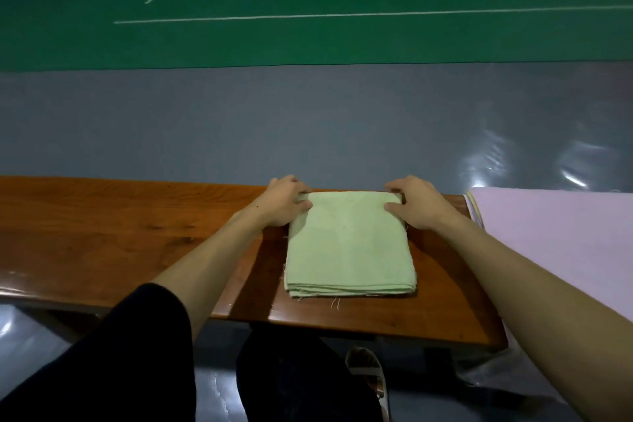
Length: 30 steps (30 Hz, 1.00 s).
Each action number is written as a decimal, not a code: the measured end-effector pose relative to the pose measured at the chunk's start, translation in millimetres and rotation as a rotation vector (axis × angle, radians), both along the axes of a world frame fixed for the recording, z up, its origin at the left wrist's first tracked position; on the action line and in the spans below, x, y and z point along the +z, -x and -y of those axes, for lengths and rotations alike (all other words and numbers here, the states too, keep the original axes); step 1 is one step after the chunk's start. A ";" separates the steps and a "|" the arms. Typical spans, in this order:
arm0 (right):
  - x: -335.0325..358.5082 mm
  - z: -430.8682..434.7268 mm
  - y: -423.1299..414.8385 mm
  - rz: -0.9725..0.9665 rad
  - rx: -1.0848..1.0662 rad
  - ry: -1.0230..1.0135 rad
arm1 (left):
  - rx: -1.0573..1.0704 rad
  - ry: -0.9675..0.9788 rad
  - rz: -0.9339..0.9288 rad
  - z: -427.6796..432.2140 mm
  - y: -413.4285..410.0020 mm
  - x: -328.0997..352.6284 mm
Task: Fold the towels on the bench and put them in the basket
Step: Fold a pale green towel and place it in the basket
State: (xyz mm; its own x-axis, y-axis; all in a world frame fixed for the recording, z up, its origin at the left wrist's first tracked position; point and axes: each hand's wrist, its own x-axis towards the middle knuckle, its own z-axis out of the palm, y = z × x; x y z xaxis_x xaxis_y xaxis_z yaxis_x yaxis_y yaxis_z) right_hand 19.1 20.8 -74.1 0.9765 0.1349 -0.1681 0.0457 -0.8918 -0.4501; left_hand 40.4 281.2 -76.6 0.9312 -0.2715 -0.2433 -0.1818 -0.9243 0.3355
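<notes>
- Left hand: at the far left corner of the green towel. The thumb lies on top of the cloth and the fingers curl over the far edge, pinching the corner. The forearm is bare and reaches in from the lower left.
- Right hand: at the far right corner of the same towel, gripping it the same way, with the thumb on top and the fingers wrapped over the far edge. The forearm is bare and reaches in from the lower right.
- Green towel: pale green and folded into a flat rectangle of several layers. The stacked edges show along the near side, with a few loose threads hanging from them. It lies flat on the bench, between the two hands.
- Bench: glossy brown wood, running left to right across the view.
- Lilac towel: spread unfolded over the right end of the bench, near the green towel but not touching it. It hangs down over the near edge.
- Grey floor: beyond and below the bench, with glare at the right.
- Green court mat: farther off, marked with white lines.
- Dark-clothed leg and light sandal: below the near edge of the bench.
</notes>
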 end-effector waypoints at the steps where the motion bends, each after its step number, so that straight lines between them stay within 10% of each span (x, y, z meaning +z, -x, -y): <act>1: 0.2 -0.7 -4.6 -0.037 -0.002 0.013 | 0.002 0.017 -0.014 0.2 -2.3 1.2; 11: 15.2 2.7 -3.3 -0.023 -0.072 -0.042 | 0.086 0.060 0.161 8.4 11.4 23.7; 22: 35.5 4.6 84.7 -0.131 -0.363 -1.073 | 0.445 0.937 0.051 8.4 94.9 28.5; 30: 0.4 2.4 119.2 0.075 -0.308 -0.753 | 0.462 0.825 0.175 -2.0 136.4 -5.6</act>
State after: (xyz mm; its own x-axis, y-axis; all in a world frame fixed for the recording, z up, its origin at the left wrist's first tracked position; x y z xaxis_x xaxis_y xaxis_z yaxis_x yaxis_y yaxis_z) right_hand -100.1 18.4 -73.8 0.9933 -0.0903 -0.0723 -0.0982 -0.3288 -0.9393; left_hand -96.0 283.2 -82.2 0.9941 0.1080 0.0131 0.0316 -0.4022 0.9150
